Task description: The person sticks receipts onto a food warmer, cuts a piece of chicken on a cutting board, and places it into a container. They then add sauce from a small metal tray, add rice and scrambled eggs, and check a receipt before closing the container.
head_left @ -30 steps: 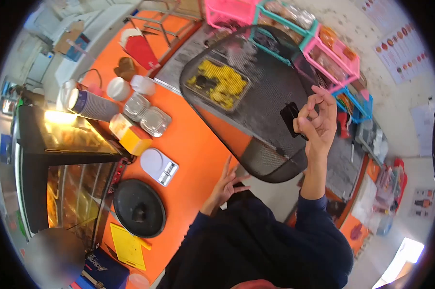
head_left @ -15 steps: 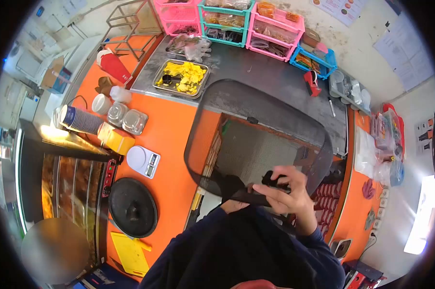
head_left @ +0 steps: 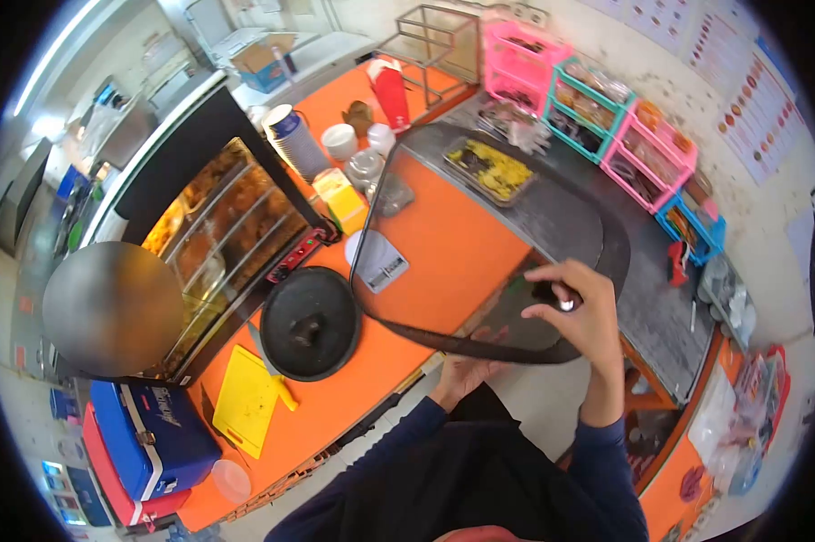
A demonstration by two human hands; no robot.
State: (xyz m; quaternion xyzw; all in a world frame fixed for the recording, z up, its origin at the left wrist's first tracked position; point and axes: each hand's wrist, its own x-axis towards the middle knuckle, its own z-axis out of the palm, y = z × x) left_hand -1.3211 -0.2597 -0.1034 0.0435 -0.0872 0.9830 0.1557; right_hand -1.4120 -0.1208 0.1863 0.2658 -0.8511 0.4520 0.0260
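Observation:
A large see-through cover (head_left: 466,346) with a thick dark rim and rounded corners is held up in front of me, tilted over the counter. My left hand (head_left: 469,375) is at its near rim from below, the fingers partly hidden behind the edge. At the near right corner, the thumb and fingers of my right hand (head_left: 588,312) curl around a small dark knob (head_left: 544,293) with a shiny spot. Through the cover I see a metal tray (head_left: 500,197) of yellow food and a white kitchen scale (head_left: 377,260).
A round black lid (head_left: 311,323) and a yellow cutting board (head_left: 246,400) lie on the orange counter (head_left: 452,244). Left stands a lit glass display cabinet (head_left: 231,226), with a blue cooler box (head_left: 154,443) nearby. Pink shelf baskets (head_left: 647,163) line the wall.
My view has swung left, bringing the display cabinet and cooler further in. The cover has tipped and moved toward the orange counter, with both hands still at its near side.

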